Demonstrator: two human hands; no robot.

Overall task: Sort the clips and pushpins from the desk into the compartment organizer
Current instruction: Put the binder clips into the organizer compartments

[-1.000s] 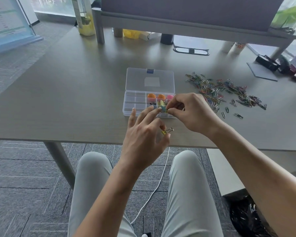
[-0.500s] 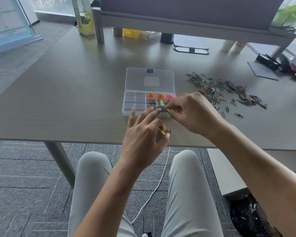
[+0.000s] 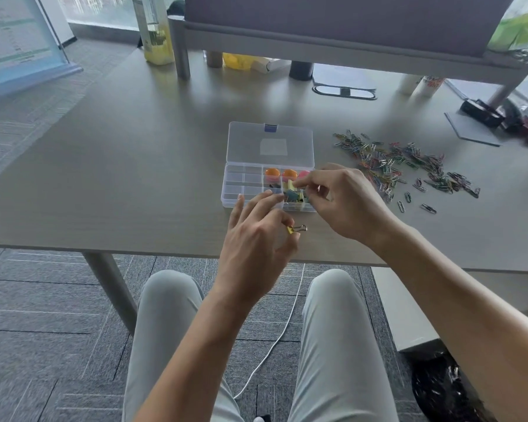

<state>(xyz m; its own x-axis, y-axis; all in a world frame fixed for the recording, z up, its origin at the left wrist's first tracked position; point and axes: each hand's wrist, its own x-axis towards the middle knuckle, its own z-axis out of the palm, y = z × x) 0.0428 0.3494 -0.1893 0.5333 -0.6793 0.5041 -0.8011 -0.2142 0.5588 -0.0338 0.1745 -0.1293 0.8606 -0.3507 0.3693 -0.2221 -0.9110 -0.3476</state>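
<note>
Head view: left hand (image 3: 256, 248) pinches yellow binder clip (image 3: 296, 229); right hand (image 3: 345, 199) fingers curled over organizer (image 3: 244, 190).

We see an office workstation. A long grey laminate desk (image 3: 134, 166) on metal legs carries a raised grey monitor shelf (image 3: 333, 35) and an oval cable port with a dark rim (image 3: 344, 91) set into its top. Grey carpet tiles (image 3: 43, 330) cover the floor, and a white cable (image 3: 275, 339) trails across them. A heap of multicoloured wire paper clips (image 3: 400, 166), a black stapler-like tool (image 3: 480, 112) and a flat grey pad (image 3: 470, 132) lie on the desk. We note a pale blue display board (image 3: 16, 47) at far left.
</note>
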